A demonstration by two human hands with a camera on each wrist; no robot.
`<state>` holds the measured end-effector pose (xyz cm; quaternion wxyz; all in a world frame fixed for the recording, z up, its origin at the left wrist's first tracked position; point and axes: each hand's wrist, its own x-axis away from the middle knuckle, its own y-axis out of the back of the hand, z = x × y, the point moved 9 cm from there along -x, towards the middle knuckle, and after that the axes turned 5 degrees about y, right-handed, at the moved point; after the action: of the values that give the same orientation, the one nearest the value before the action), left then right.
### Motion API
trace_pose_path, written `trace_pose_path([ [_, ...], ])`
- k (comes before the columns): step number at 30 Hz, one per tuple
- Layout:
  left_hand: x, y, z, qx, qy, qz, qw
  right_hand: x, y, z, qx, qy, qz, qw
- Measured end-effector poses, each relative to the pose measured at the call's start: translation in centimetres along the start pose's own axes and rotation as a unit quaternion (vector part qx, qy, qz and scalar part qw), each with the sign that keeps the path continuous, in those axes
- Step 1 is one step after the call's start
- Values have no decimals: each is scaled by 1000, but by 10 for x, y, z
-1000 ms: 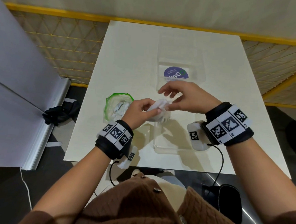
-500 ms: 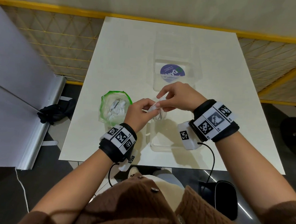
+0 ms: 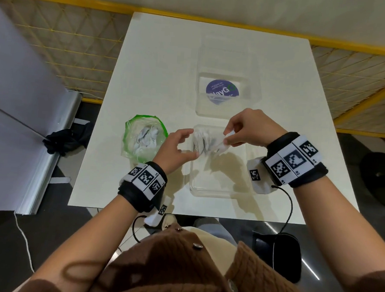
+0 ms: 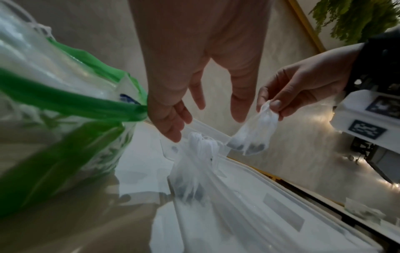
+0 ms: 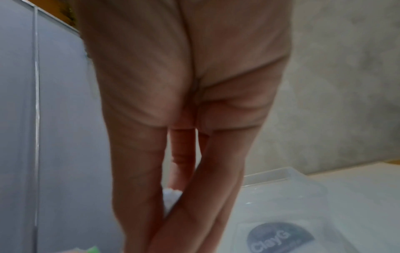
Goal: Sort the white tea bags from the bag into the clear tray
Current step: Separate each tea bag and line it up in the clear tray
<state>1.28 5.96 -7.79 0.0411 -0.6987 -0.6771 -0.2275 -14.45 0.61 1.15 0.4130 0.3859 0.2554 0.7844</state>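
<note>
Two hands over the clear tray (image 3: 216, 188), which sits near the table's (image 3: 160, 60) 6 o'clock edge; bare surface toward 12 and 3. Right hand (image 3: 251, 129) pinches one white tea bag (image 4: 253, 135): sheer mesh, dark contents at the bottom, long axis hanging downward, slightly tilted. Left hand (image 3: 175, 147) is loose, fingers apart, holding nothing. Several more tea bags (image 3: 202, 142) stand bunched at the tray's 12 o'clock end. Green-rimmed bag (image 3: 142, 138) at its 9 o'clock.

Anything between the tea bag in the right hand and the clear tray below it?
Nothing visible. The right hand pinches the tea bag over the clear tray; other tea bags stand at its far end. The left hand is beside it, open.
</note>
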Motion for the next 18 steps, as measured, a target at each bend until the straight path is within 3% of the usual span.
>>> trace_pose_path([
  [12,-7,-11,6,-165,28,32,985,-42,-25,-16,199,-11,56,978],
  [15,-8,-19,14,-218,72,72,971,-56,-34,-19,242,-13,61,968],
  [18,-10,-24,24,-187,128,94,969,-66,-43,-22,261,-8,68,963],
])
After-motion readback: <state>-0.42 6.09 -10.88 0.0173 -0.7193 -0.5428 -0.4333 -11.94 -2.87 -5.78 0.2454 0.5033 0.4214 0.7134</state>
